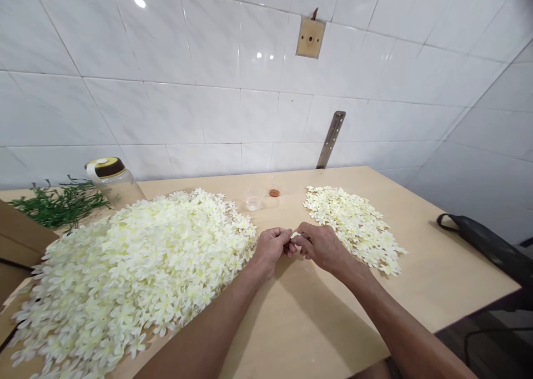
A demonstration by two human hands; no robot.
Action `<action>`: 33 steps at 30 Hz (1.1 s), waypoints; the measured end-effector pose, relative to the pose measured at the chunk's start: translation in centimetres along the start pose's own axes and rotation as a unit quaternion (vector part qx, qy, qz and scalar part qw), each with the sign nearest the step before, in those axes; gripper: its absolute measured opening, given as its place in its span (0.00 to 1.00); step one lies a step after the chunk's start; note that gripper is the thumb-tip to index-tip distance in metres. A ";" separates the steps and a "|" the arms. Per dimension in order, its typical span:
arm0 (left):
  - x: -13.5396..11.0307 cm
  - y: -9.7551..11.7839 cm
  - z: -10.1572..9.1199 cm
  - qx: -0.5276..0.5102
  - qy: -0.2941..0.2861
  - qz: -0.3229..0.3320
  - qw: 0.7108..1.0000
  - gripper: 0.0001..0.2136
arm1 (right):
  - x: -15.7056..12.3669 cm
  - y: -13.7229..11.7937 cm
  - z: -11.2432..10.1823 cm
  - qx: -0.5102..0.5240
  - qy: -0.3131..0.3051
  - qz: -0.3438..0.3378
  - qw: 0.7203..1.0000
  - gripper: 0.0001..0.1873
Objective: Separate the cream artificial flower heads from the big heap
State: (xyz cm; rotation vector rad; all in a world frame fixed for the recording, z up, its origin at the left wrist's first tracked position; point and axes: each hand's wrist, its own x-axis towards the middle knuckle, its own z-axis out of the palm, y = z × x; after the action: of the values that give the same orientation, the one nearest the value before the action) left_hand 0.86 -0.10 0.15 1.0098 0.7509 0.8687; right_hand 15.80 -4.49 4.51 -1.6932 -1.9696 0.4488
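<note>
One white piece (295, 235) pinched in closed fingertips of left hand (270, 247) and right hand (327, 247), looks partway: one bigger flower pile (154, 251) left of grip, one smaller flower pile (353, 223) right, blooms uncountable, can't tell which is done, one clear cup (254, 200), one brown disc (273, 192) beyond.
</note>
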 end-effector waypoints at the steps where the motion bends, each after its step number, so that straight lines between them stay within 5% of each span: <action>1: 0.0 0.0 0.0 -0.010 -0.005 -0.004 1.000 0.16 | 0.1 0.2 0.0 -0.012 0.004 -0.004 1.000 0.10; 8: -0.4 0.2 0.3 0.000 -0.006 0.018 1.000 0.18 | 0.6 0.4 0.1 -0.115 0.049 -0.016 0.992 0.11; 14: -0.4 0.7 0.3 -0.031 0.022 0.024 0.999 0.15 | -0.3 -0.6 -0.3 0.000 -0.014 -0.031 0.999 0.21; 19: -0.2 0.8 0.2 -0.046 0.040 0.010 0.998 0.14 | 0.0 -0.8 -0.1 0.050 0.016 0.027 0.998 0.19; 22: -0.1 0.7 0.0 -0.065 0.033 0.005 0.997 0.15 | 0.4 -0.5 0.2 0.034 0.037 0.014 0.999 0.13; 33: 0.1 0.3 -0.1 -0.105 0.015 -0.008 0.994 0.13 | 0.6 0.6 2.0 -0.092 0.068 -0.053 0.992 0.21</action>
State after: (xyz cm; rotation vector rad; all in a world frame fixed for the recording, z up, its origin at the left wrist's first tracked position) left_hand 0.74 0.11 0.42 0.8053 0.6772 0.9310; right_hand 15.05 -3.62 2.63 -1.6688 -2.0394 0.1124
